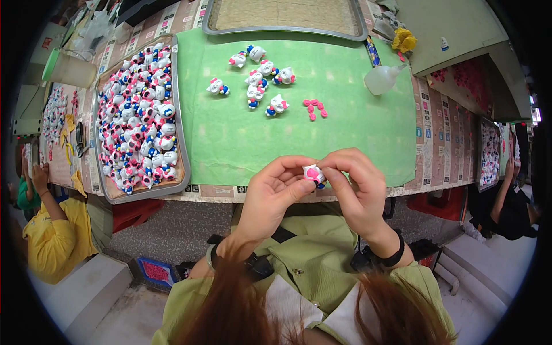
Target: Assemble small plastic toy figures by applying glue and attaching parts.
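Between both hands, just above the table's near edge, is a small white cat figurine with a pink patch facing up and a bit of blue below. My left hand is closed round its left side, thumb against the front. The fingers of my right hand pinch at its upper right; whether they hold a smaller part is hidden. Beyond the hands, several similar figurines in white, pink and blue lie on a green mat. Right of them sits a little group of pink pieces.
A metal tray heaped with figurines stands at the left. Another large tray lies at the far edge. A squeeze bottle, a blue tube and a yellow cloth are at far right. Co-workers sit at both sides.
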`<action>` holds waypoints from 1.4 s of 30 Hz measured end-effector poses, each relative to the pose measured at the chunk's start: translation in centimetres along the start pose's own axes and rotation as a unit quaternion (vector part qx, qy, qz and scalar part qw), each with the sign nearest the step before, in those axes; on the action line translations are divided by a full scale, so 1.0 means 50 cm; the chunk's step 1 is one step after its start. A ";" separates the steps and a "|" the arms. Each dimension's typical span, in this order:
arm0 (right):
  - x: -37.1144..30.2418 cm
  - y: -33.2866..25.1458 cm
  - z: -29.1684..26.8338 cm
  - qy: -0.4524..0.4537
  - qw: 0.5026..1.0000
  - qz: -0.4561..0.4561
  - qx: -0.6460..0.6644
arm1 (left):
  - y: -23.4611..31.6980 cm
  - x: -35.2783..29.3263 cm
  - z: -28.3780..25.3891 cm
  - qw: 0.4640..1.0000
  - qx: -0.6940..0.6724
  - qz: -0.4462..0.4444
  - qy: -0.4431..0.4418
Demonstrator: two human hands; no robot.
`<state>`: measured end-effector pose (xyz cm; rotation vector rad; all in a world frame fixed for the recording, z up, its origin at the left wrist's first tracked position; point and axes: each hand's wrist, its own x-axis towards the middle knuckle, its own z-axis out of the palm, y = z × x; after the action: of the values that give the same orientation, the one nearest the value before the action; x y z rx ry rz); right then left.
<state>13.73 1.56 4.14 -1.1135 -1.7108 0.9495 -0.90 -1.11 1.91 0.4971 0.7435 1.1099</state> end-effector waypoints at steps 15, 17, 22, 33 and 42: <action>0.009 -0.015 -0.004 -0.031 0.995 0.060 0.078 | 0.010 -0.012 0.006 0.996 0.066 0.057 0.000; 0.005 -0.011 -0.007 -0.029 0.994 0.069 0.083 | 0.006 -0.009 0.004 0.996 0.061 0.060 -0.009; 0.007 -0.014 -0.013 -0.037 0.993 0.068 0.091 | 0.009 -0.010 0.010 0.996 0.066 0.061 -0.007; 0.005 -0.014 -0.017 -0.054 0.983 0.118 0.132 | 0.012 -0.015 0.017 0.991 0.105 0.079 0.015; 0.000 -0.009 -0.011 -0.029 0.984 0.097 0.148 | 0.005 -0.014 0.023 0.983 0.139 0.120 0.026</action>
<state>14.08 1.51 4.75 -1.0745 -1.4635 1.3219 -0.37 -1.66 3.05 0.8147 0.9072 1.2530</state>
